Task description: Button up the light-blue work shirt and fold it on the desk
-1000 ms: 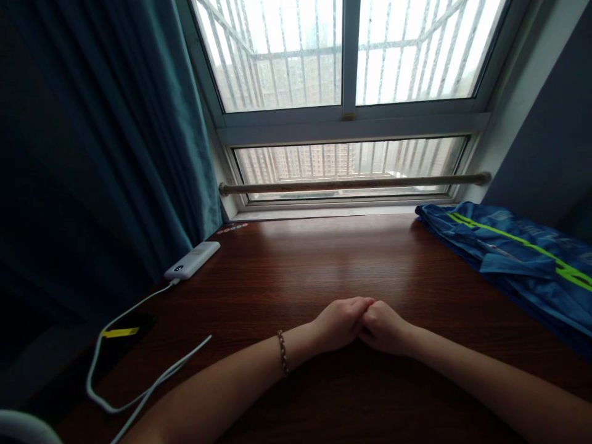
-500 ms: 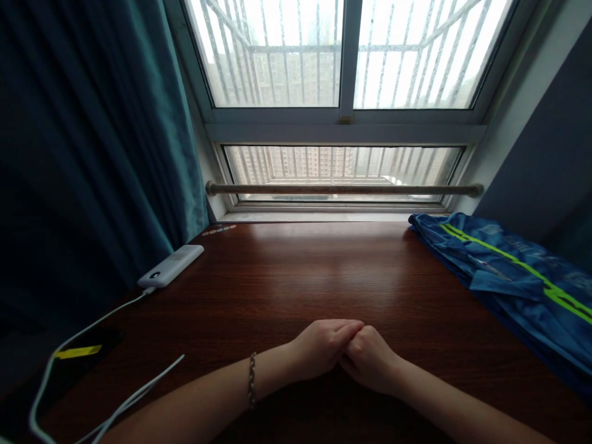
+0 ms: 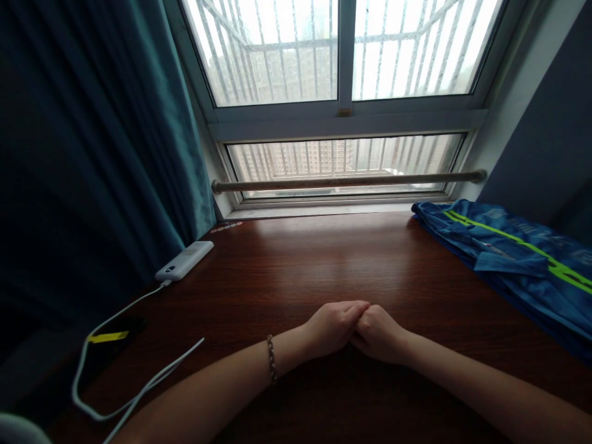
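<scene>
Both hands rest on the dark reddish-brown wooden table, joined in front of me. My left hand (image 3: 333,327) is closed, its fingers lying over the knuckles and fingers of my right hand. Curled and closed, my right hand (image 3: 383,333) presses against it from the other side. Most fingertips are hidden where the two hands meet, and no object shows between them. A chain bracelet (image 3: 271,359) circles my left wrist.
A white power bank (image 3: 185,260) lies at the left with a white cable (image 3: 139,394) plugged in. Near it is a dark flat item with a yellow strip (image 3: 109,337). Folded blue clothing (image 3: 513,253) covers the right side. Behind stand a curtain (image 3: 134,123) and a barred window.
The camera view has tilted and shifted slightly, so the hands and table items appear higher and a little to the right. The hands stay joined in the same pose.
</scene>
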The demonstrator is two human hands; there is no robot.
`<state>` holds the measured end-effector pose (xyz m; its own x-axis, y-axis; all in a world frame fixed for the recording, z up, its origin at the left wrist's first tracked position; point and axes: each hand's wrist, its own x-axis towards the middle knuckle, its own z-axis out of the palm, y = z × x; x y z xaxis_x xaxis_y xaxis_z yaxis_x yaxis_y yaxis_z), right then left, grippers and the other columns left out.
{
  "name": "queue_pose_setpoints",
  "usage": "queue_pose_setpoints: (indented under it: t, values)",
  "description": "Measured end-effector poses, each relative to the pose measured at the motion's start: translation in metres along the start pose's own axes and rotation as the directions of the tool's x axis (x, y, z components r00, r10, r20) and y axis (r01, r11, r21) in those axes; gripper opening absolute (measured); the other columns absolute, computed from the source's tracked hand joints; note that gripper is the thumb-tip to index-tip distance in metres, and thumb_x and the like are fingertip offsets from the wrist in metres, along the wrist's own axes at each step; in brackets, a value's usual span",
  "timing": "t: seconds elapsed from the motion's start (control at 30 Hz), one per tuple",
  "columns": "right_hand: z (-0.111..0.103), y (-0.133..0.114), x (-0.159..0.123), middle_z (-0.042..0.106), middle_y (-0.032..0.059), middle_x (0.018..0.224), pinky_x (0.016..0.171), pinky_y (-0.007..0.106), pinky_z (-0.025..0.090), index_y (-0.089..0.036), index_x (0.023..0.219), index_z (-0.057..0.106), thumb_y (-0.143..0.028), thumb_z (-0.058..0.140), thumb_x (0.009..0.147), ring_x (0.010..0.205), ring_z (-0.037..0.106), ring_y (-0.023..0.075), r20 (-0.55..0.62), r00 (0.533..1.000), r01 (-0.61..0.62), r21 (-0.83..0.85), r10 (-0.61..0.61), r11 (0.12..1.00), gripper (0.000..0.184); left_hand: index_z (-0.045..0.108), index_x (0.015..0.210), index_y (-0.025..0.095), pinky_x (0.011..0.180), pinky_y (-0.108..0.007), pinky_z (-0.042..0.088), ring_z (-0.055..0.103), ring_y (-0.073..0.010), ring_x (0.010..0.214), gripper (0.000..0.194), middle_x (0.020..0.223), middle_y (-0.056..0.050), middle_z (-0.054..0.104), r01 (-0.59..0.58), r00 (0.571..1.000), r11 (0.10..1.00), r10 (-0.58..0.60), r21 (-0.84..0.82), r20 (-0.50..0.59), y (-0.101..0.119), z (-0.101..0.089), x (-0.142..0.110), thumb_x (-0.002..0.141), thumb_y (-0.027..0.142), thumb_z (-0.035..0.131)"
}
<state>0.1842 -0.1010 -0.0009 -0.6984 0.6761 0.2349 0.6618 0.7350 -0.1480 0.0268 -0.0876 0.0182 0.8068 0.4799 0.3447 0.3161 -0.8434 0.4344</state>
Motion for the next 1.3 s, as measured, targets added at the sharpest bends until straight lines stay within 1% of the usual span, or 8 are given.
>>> queue_pose_setpoints:
  t: [0.27, 0.47, 0.57, 0.77, 1.13, 1.3]
  values:
    - [0.0038, 0.0032, -0.0024, 0.067, 0.0106, 0.087, 0.069, 0.03, 0.047, -0.013, 0.082, 0.066, -0.021, 0.046, 0.076, 0.079, 0.063, 0.0242, -0.004, 1.0, 0.006, 0.014, -0.006, 1.0, 0.023, 0.041, 0.119, 0.01, 0.085, -0.029, 0.045, 0.055, -0.0192, 0.1, 0.036, 0.109, -0.011, 0.057, -0.006, 1.0, 0.998, 0.007, 0.066, -0.026, 0.0007, 0.0048, 0.0007, 0.084, 0.015, 0.038]
    - [0.0023, 0.0027, -0.003, 0.067, 0.0105, 0.088, 0.071, 0.031, 0.047, -0.012, 0.084, 0.066, -0.021, 0.044, 0.077, 0.082, 0.062, 0.0246, -0.002, 1.0, 0.008, 0.042, -0.008, 0.999, 0.024, 0.04, 0.12, 0.013, 0.084, -0.03, 0.046, 0.055, -0.0185, 0.1, 0.035, 0.109, -0.01, 0.058, 0.002, 0.999, 0.996, 0.001, 0.087, -0.038, 0.0011, 0.0057, 0.0011, 0.085, 0.018, 0.037]
    - [0.0009, 0.0025, -0.0034, 0.067, 0.0106, 0.089, 0.072, 0.031, 0.047, -0.012, 0.084, 0.066, -0.021, 0.044, 0.078, 0.082, 0.062, 0.0247, -0.001, 1.0, 0.016, 0.046, -0.016, 0.999, 0.025, 0.039, 0.121, 0.013, 0.084, -0.03, 0.046, 0.055, -0.0187, 0.101, 0.036, 0.11, -0.01, 0.057, 0.002, 1.0, 0.996, 0.0, 0.085, -0.027, 0.0014, 0.0057, 0.0015, 0.085, 0.017, 0.037]
    - [0.0007, 0.0028, -0.002, 0.066, 0.0121, 0.091, 0.074, 0.032, 0.047, -0.011, 0.086, 0.066, -0.021, 0.045, 0.076, 0.085, 0.062, 0.0259, 0.011, 1.0, -0.007, 0.038, 0.006, 0.999, 0.026, 0.04, 0.119, 0.012, 0.085, -0.03, 0.045, 0.055, -0.0188, 0.1, 0.036, 0.108, -0.01, 0.058, 0.013, 1.0, 0.995, -0.012, 0.094, -0.012, 0.0024, 0.0048, 0.0031, 0.084, 0.015, 0.038]
    - [0.0026, 0.0032, -0.0027, 0.067, 0.0124, 0.09, 0.073, 0.034, 0.048, -0.011, 0.085, 0.066, -0.021, 0.044, 0.076, 0.082, 0.062, 0.0264, 0.011, 1.0, -0.022, 0.062, 0.021, 0.998, 0.026, 0.039, 0.121, 0.013, 0.084, -0.03, 0.045, 0.054, -0.019, 0.099, 0.038, 0.107, -0.01, 0.057, 0.023, 1.0, 0.997, -0.022, 0.077, -0.005, -0.0006, 0.0074, 0.0028, 0.083, 0.015, 0.037]
    - [0.0034, 0.0033, -0.0027, 0.067, 0.0118, 0.086, 0.071, 0.033, 0.048, -0.012, 0.08, 0.067, -0.022, 0.044, 0.076, 0.079, 0.063, 0.0258, 0.01, 1.0, -0.025, 0.046, 0.024, 0.999, 0.025, 0.039, 0.121, 0.013, 0.083, -0.03, 0.045, 0.055, -0.0188, 0.098, 0.036, 0.106, -0.009, 0.058, 0.019, 1.0, 0.998, -0.019, 0.056, -0.008, -0.0002, 0.0065, 0.0035, 0.084, 0.017, 0.036]
